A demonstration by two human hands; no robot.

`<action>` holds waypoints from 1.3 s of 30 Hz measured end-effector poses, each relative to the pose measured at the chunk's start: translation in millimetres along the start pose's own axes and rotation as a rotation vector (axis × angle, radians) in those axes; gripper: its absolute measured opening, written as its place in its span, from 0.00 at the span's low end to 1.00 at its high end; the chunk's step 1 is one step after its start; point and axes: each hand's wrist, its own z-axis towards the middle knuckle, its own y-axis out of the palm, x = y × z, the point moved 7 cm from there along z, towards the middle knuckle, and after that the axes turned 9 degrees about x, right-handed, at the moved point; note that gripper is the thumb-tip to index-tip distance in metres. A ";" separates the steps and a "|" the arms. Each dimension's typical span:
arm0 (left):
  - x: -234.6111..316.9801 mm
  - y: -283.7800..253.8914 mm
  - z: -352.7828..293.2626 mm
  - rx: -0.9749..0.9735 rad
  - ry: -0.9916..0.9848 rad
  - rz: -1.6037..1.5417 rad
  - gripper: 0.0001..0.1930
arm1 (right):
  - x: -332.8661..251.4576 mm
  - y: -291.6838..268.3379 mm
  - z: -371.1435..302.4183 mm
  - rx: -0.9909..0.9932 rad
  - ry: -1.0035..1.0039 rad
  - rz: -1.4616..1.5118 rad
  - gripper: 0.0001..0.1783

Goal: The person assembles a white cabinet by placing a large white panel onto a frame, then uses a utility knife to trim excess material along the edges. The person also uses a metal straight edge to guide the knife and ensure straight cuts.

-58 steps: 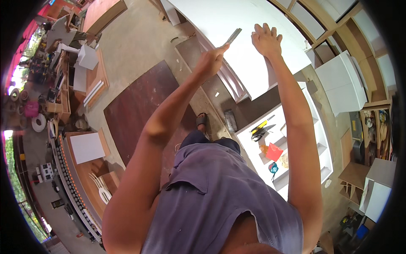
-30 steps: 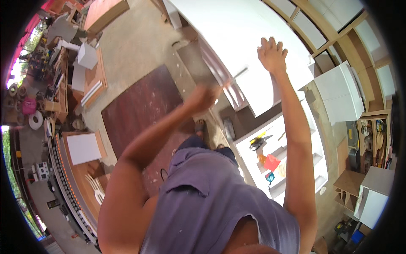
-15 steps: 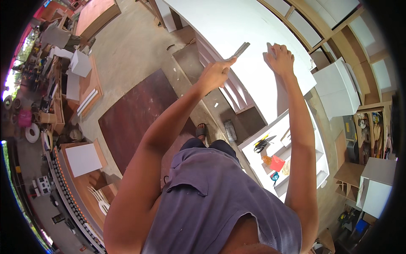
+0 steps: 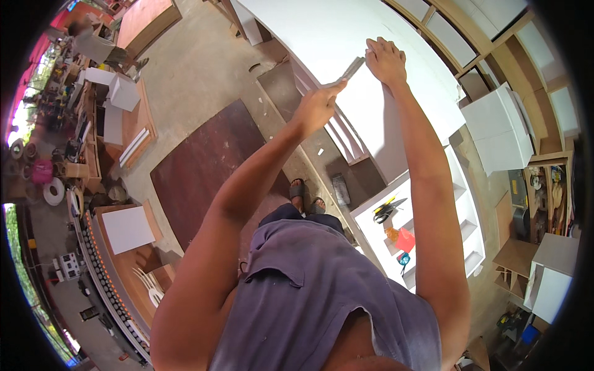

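Note:
My left hand (image 4: 315, 110) is closed round one end of a flat grey bar (image 4: 354, 69), its index finger lying along the bar. The bar is slim and straight; I cannot make out its exact kind. It reaches over the near-left edge of a large white panel (image 4: 346, 31). Close to the bar's far tip, my right hand (image 4: 387, 62) rests palm down on the panel, fingers apart and holding nothing. Whether the right fingertips touch the bar is unclear.
Right of my body stands a white compartmented unit (image 4: 396, 179) with yellow-and-black scissors (image 4: 387, 211), a red piece (image 4: 405, 240) and a teal item (image 4: 404, 258). A dark red board (image 4: 213, 167) lies on the floor. At the far left a person (image 4: 93, 43) stands by cluttered benches.
My right hand has slid away from me and leftward across the white panel, close to the bar's tip. The left hand keeps its hold, moving only slightly. The far-left person's legs now show.

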 end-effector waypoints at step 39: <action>-38.8 -20.4 -31.5 -0.114 0.153 -0.033 0.27 | -5.5 -9.0 2.8 -0.322 0.070 -0.175 0.26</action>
